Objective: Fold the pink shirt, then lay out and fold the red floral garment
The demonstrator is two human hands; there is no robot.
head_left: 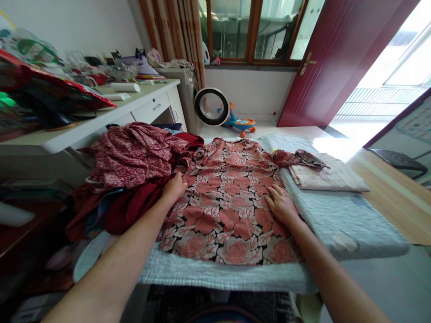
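A rose-patterned blouse (232,202) lies spread out, front hem toward me, on a pale blue quilted cloth (357,229). Its right sleeve reaches out over a folded white garment (332,175). My left hand (175,186) is at the blouse's left edge, fingers curled closed on the fabric near the sleeve. Flat on the right side of the blouse rests my right hand (280,204), its fingers apart. Close beside my left hand is a heap of clothes, with a red-and-white patterned garment (134,152) on top and a dark red garment (134,206) below.
Along the left runs a cluttered white desk (171,85). Behind it stands a washing machine with its round door (211,106) swung out. A blue and orange ride-on toy (240,123) is on the floor. A dark red door (323,67) stands open at the right.
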